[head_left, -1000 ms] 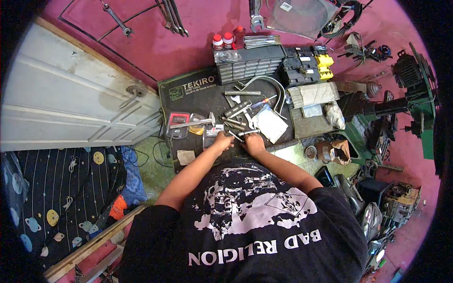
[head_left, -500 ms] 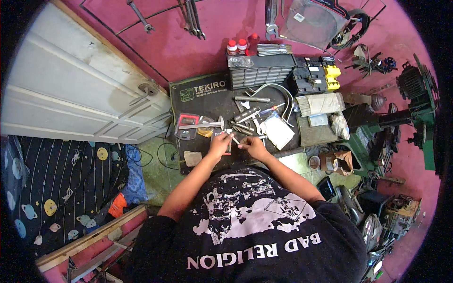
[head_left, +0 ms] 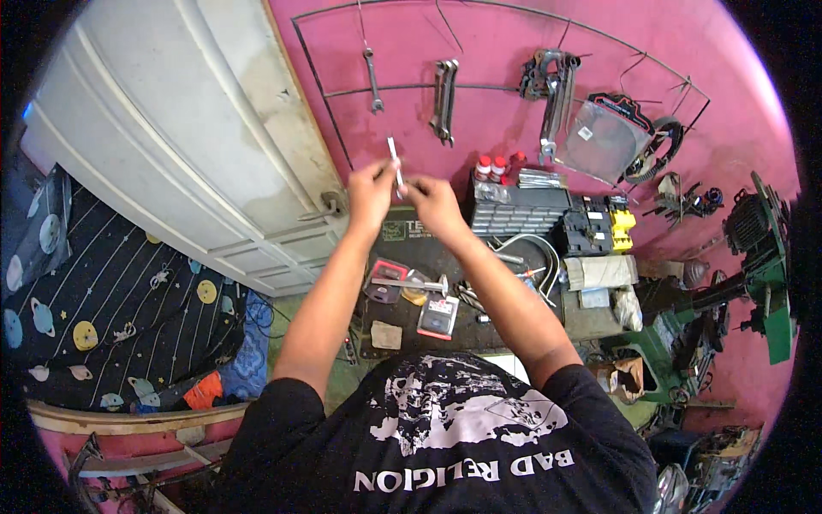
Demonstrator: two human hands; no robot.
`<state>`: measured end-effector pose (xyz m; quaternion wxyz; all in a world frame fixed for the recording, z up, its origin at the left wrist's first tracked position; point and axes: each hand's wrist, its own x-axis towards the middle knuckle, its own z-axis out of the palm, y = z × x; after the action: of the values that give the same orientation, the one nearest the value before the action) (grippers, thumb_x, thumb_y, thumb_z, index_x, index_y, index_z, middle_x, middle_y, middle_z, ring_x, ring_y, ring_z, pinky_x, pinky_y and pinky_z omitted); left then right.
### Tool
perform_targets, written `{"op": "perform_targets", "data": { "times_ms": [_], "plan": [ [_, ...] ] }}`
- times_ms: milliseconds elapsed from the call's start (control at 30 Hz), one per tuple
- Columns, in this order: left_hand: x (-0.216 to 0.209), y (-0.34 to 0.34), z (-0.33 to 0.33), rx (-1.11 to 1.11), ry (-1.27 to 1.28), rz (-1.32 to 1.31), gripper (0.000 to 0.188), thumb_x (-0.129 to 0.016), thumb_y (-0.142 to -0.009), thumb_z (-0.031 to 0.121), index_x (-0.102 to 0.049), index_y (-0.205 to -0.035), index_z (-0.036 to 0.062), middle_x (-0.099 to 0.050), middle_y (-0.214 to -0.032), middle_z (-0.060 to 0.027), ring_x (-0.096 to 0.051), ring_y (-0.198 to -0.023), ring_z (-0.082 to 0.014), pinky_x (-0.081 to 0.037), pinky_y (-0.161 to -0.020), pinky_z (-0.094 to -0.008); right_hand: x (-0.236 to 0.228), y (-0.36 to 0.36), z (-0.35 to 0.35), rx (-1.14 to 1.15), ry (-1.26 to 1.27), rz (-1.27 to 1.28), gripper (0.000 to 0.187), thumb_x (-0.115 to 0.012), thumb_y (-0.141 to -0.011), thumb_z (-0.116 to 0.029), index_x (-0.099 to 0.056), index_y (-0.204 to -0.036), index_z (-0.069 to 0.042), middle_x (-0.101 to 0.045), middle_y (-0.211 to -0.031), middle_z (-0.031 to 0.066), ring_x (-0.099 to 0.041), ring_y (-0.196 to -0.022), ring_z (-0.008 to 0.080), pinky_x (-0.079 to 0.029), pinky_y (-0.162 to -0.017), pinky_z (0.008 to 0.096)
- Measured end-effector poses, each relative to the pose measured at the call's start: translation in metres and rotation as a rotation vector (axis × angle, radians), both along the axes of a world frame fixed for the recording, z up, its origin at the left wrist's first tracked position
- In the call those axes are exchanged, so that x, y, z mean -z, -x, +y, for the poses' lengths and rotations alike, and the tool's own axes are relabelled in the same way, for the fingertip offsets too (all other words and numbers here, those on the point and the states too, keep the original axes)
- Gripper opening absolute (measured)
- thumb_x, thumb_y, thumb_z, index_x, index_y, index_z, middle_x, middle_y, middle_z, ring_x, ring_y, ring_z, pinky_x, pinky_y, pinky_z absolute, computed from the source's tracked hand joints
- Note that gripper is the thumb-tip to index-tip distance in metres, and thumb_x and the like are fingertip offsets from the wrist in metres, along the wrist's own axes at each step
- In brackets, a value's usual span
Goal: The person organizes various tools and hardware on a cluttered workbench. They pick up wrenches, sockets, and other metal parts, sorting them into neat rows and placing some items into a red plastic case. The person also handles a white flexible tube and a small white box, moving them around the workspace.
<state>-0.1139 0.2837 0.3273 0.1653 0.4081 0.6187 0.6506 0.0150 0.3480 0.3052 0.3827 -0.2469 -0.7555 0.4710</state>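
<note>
Raised in front of the pink wall, a slim silvery metal bar (head_left: 392,149) stands nearly upright between my hands. My left hand (head_left: 371,195) grips it around the middle with closed fingers. The fingers of my right hand (head_left: 435,206) pinch its lower end. What kind of piece it is, I cannot make out. Below, on the dark bench mat (head_left: 411,334), lies a caliper (head_left: 415,283) across a red-edged clear case (head_left: 383,289). Beside it are a flat dark package with a red edge (head_left: 437,316) and a tan square piece (head_left: 386,334).
Wrenches (head_left: 443,101) hang from a wire frame on the wall. A drawer cabinet (head_left: 519,211) with red-capped bottles (head_left: 490,168) stands at the bench's back, next to black and yellow boxes (head_left: 594,224). A white door (head_left: 180,128) is left; a green machine (head_left: 771,265) is right.
Both hands have risen from low over the bench to in front of the wall, carrying the bar up with them. The view has tilted upward, and the dark package now shows fully.
</note>
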Motion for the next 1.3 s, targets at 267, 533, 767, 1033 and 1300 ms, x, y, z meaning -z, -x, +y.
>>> {"op": "perform_targets", "data": {
  "times_ms": [267, 533, 767, 1033, 1300],
  "plan": [
    [-0.124, 0.075, 0.061, 0.155, -0.086, -0.016, 0.025, -0.069, -0.095, 0.021, -0.078, -0.103, -0.0013, -0.071, -0.077, -0.0029, -0.061, -0.070, -0.0090, -0.048, -0.066, -0.0273, -0.119, 0.079, 0.038, 0.215, -0.125, 0.168, 0.023, -0.073, -0.090, -0.021, -0.077, -0.099, -0.001, -0.072, -0.083, 0.0215, -0.071, -0.073, 0.0294, -0.052, -0.070, 0.0400],
    [-0.126, 0.099, 0.082, 0.243, 0.043, -0.018, 0.026, -0.069, -0.097, 0.024, -0.078, -0.105, 0.0012, -0.072, -0.083, -0.0008, -0.060, -0.076, -0.0096, -0.046, -0.075, -0.0256, -0.124, 0.090, 0.054, 0.241, 0.025, 0.013, 0.021, -0.071, -0.093, -0.022, -0.079, -0.103, -0.005, -0.075, -0.086, 0.0171, -0.071, -0.077, 0.0214, -0.053, -0.074, 0.0381],
    [-0.097, 0.114, 0.103, 0.163, 0.046, 0.018, 0.026, -0.070, -0.097, 0.025, -0.078, -0.100, 0.0009, -0.070, -0.080, 0.0003, -0.057, -0.072, -0.0089, -0.045, -0.069, -0.0269, -0.094, 0.093, 0.078, 0.171, 0.063, -0.035, 0.021, -0.067, -0.096, -0.018, -0.078, -0.109, -0.005, -0.076, -0.090, 0.0113, -0.067, -0.080, 0.0151, -0.051, -0.076, 0.0340],
    [0.043, 0.145, 0.088, 0.098, 0.330, 0.133, 0.035, -0.071, -0.096, 0.030, -0.076, -0.108, -0.0016, -0.076, -0.102, -0.0073, -0.066, -0.090, -0.0142, -0.049, -0.080, -0.0307, 0.120, -0.035, 0.019, -0.070, 0.051, -0.071, 0.022, -0.067, -0.095, -0.021, -0.076, -0.104, -0.003, -0.073, -0.083, 0.0175, -0.065, -0.076, 0.0150, -0.052, -0.071, 0.0345],
    [0.235, -0.017, -0.111, 0.157, 0.561, 0.249, 0.037, -0.067, -0.096, 0.038, -0.077, -0.099, 0.0019, -0.072, -0.079, -0.0186, -0.065, -0.068, -0.0233, -0.049, -0.068, -0.0397, 0.310, -0.356, -0.137, 0.324, 0.648, -0.592, 0.025, -0.069, -0.093, -0.012, -0.073, -0.114, 0.002, -0.077, -0.094, 0.0124, -0.071, -0.083, 0.0163, -0.055, -0.076, 0.0315]
  ]
}}
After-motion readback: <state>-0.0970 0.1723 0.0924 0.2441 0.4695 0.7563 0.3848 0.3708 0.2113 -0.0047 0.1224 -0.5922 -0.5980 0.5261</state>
